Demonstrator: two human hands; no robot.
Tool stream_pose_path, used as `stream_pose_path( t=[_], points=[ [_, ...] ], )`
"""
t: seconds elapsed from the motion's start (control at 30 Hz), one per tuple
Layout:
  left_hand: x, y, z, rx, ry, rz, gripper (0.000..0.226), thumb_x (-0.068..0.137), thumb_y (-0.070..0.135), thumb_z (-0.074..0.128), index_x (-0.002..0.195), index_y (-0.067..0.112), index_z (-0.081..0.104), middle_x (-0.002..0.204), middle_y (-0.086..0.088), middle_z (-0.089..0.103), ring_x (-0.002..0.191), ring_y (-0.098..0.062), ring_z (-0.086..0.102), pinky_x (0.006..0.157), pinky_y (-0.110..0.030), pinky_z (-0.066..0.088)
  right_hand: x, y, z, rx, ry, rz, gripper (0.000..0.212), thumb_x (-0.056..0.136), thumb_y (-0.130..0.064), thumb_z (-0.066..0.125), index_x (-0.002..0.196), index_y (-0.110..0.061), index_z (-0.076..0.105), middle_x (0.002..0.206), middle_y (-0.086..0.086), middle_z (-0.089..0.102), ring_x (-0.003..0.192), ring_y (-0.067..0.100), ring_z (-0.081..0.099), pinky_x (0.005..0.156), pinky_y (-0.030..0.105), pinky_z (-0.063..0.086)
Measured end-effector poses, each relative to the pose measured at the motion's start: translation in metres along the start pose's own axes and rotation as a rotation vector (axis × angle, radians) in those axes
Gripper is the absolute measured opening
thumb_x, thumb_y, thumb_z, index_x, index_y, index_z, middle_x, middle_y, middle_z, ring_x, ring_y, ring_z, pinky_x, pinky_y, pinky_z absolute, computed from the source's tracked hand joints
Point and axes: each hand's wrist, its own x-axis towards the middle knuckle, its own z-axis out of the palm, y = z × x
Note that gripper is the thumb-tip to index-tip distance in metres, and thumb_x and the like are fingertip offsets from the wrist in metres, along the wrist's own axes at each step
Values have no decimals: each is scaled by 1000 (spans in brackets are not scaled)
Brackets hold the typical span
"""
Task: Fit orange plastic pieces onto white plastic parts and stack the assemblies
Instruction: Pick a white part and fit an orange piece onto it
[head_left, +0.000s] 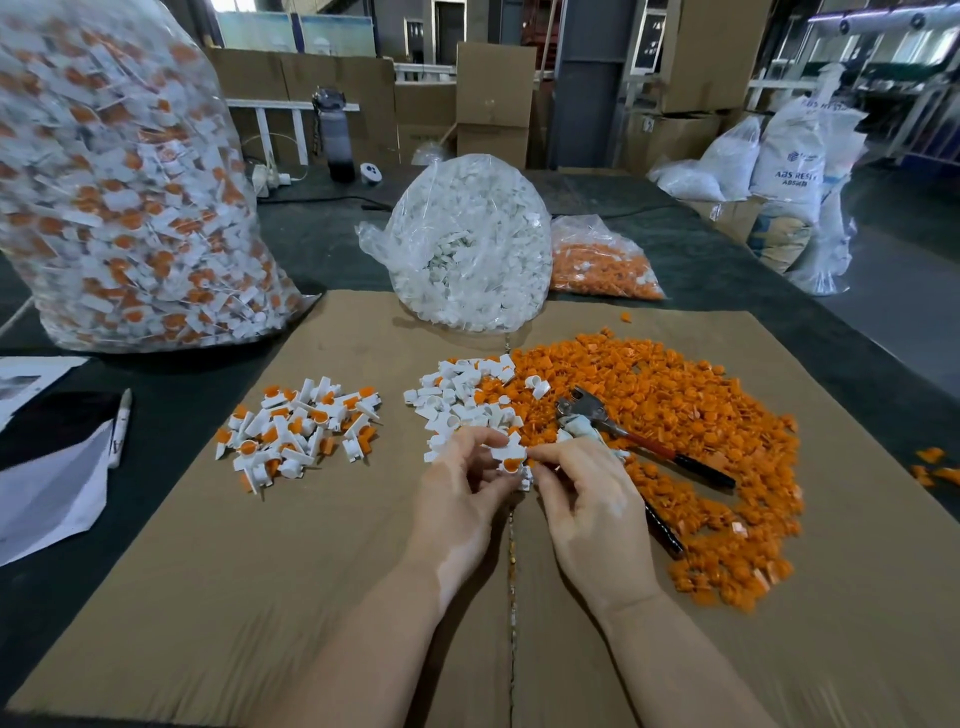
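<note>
Together, left hand (457, 499) and right hand (587, 499) pinch white part (509, 454).

Orange pieces (670, 415) heaped beside white parts (457, 400) on brown cardboard (311, 545), over a dark table (322, 244).

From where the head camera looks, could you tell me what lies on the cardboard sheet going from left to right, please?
Pile of finished assemblies → loose white parts → left hand → white part with orange piece, pinched by both hands → right hand → heap of orange pieces.
</note>
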Motion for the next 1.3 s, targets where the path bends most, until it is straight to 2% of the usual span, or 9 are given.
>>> stream_pose_path(
  t=[0.23, 0.37, 0.53, 0.73, 0.83, 1.0, 1.1, 1.2, 1.3],
  points=[
    [2, 0, -1, -38, 113, 9, 30, 83, 2, 66, 106, 19, 56, 75, -5, 53, 59, 4, 52, 59, -9, 44, 1, -1, 0, -23, -30, 0, 7, 82, -5, 69, 89, -5, 71, 84, 2, 65, 81, 16, 60, 76, 23, 47],
    [7, -2, -2, -321, 304, -68, 22, 93, 7, 53, 103, 27, 54, 74, -7, 58, 57, -11, 57, 57, -32, 52, 0, 0, 0, -20, 4, 40, 4, 83, -5, 67, 85, -5, 70, 80, 2, 63, 78, 15, 58, 74, 19, 44],
    [19, -4, -7, -616, 559, -213, 17, 98, 5, 41, 104, 16, 53, 69, -3, 52, 46, -5, 52, 45, -20, 46, 0, 3, 1, -106, 91, 114, 5, 80, 0, 70, 81, -5, 69, 78, 3, 64, 77, 20, 59, 75, 25, 45],
    [23, 2, -12, -766, 645, -330, 52, 97, 3, 43, 143, 19, 26, 110, -9, 54, 87, -13, 63, 73, -20, 54, 0, 4, 2, -242, 139, 207, 10, 75, -1, 75, 79, -9, 70, 76, 2, 65, 73, 26, 61, 67, 36, 40],
    [23, 3, -12, -756, 655, -332, 56, 96, 0, 44, 144, 19, 24, 105, -6, 53, 86, -13, 63, 79, -24, 51, -1, 4, 3, -307, 152, 231, 14, 72, 0, 77, 77, -10, 70, 74, 2, 65, 71, 27, 61, 67, 38, 40],
    [18, -1, -7, -301, 581, -278, 36, 92, -3, 49, 119, 19, 39, 99, -1, 50, 72, -7, 56, 73, -19, 50, -3, 5, 5, -453, 142, 296, 19, 64, 3, 75, 74, -12, 70, 72, 2, 64, 70, 29, 60, 70, 39, 38],
    [13, -4, -7, 204, 484, -104, 29, 91, -3, 48, 114, 15, 50, 110, 0, 44, 86, -5, 51, 74, 0, 36, -3, 4, 7, -522, 121, 328, 17, 60, -1, 74, 72, -11, 70, 72, 4, 63, 71, 30, 59, 71, 41, 38],
    [15, -7, -4, 482, 321, -92, 37, 95, 0, 42, 126, 15, 53, 130, -4, 43, 119, -17, 41, 96, -15, 30, -4, 4, 8, -576, 88, 322, 17, 58, -4, 77, 72, -10, 71, 72, 6, 65, 72, 32, 59, 71, 42, 39],
    [18, -7, -3, 601, 279, -115, 36, 97, 3, 40, 127, 14, 55, 129, -3, 50, 121, -17, 36, 88, -15, 25, -4, 4, 8, -594, 67, 312, 18, 58, -3, 79, 72, -10, 71, 72, 6, 66, 73, 32, 59, 71, 43, 40]
  ],
)
